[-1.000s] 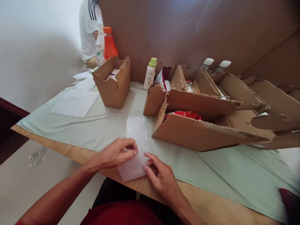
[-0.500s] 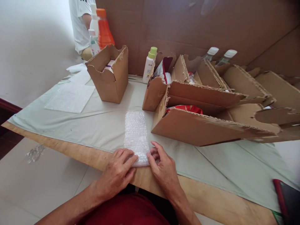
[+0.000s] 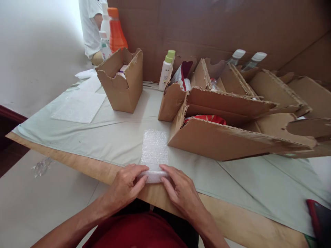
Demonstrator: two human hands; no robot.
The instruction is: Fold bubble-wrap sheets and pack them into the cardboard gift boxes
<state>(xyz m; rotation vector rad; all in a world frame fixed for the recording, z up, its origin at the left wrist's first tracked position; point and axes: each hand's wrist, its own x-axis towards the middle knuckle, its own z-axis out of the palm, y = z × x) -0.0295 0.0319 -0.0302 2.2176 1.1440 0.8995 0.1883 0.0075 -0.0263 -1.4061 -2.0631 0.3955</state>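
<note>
A sheet of bubble wrap point(image 3: 154, 148) lies on the cloth near the table's front edge, its near end folded over into a thick band. My left hand point(image 3: 130, 182) pinches the left end of that band between thumb and fingers. At the right end, my right hand point(image 3: 178, 184) grips it the same way. The far part of the bubble wrap lies flat. Whether anything is wrapped inside the folded end, I cannot tell.
Cardboard dividers point(image 3: 240, 137) with packets stand on the right. A cardboard box point(image 3: 120, 86) stands at the back left, near an orange bottle point(image 3: 117, 32) and a white bottle point(image 3: 165, 70). More bubble wrap point(image 3: 79, 106) lies left. A phone point(image 3: 320, 220) sits at the right edge.
The near end of the bubble wrap has been folded further over, and its flat part is shorter. Both hands now grip the fold's ends; the right fingers have closed in.
</note>
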